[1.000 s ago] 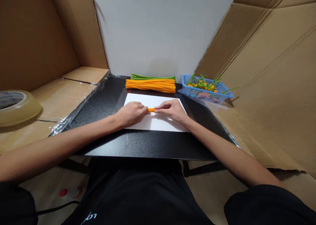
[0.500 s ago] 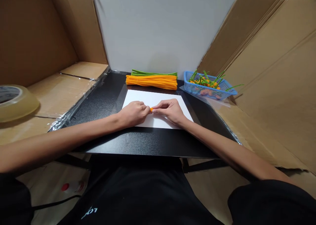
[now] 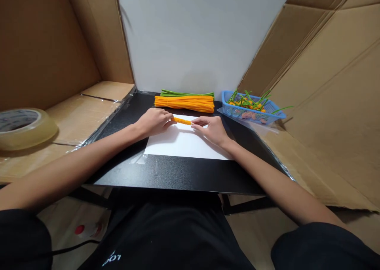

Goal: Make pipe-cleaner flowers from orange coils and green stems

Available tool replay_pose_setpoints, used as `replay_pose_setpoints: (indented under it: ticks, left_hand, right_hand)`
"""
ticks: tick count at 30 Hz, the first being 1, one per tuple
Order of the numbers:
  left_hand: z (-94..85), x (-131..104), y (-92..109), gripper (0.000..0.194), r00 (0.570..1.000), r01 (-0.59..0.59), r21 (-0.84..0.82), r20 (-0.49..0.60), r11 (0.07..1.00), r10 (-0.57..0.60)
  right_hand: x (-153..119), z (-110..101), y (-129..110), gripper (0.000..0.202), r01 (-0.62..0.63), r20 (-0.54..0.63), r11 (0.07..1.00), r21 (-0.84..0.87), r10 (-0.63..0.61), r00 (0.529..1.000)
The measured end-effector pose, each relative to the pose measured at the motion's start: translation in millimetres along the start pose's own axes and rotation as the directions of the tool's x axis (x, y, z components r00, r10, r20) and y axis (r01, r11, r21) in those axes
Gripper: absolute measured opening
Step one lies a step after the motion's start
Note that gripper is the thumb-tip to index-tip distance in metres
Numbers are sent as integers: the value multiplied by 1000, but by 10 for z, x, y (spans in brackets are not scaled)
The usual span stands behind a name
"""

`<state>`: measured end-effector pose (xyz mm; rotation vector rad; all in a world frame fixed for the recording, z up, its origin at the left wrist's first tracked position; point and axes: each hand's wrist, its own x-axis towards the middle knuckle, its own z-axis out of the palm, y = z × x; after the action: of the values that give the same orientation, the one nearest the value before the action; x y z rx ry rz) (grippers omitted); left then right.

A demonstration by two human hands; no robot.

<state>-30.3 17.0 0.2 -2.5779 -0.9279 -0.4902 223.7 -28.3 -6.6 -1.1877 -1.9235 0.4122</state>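
Pinching an orange rod (image 3: 182,121) at its ends with left hand (image 3: 154,121) and right hand (image 3: 215,131), probably to keep it straight. Held over a white sheet (image 3: 184,145), with orange stems (image 3: 184,103) beyond the grip, likely for easy reach.

Soft glare on black tabletop (image 3: 166,173)

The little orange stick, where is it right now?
In the head view, the orange stick is near the middle, held between the left hand and the right hand, over the white paper, in front of the orange bundle.
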Motion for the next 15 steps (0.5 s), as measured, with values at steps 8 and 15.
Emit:
replay_pose_setpoints:
  ticks: [8,15]
  left_hand:
    - [-68,31,345,33,986,-165,53,1,985,165]
    - [-20,73,356,20,947,-317,107,82,942,310]
  right_hand:
    - [-60,68,-192,24,59,126,998,14,-60,990]
    - [-1,19,-223,32,-204,410,948,244,89,907]
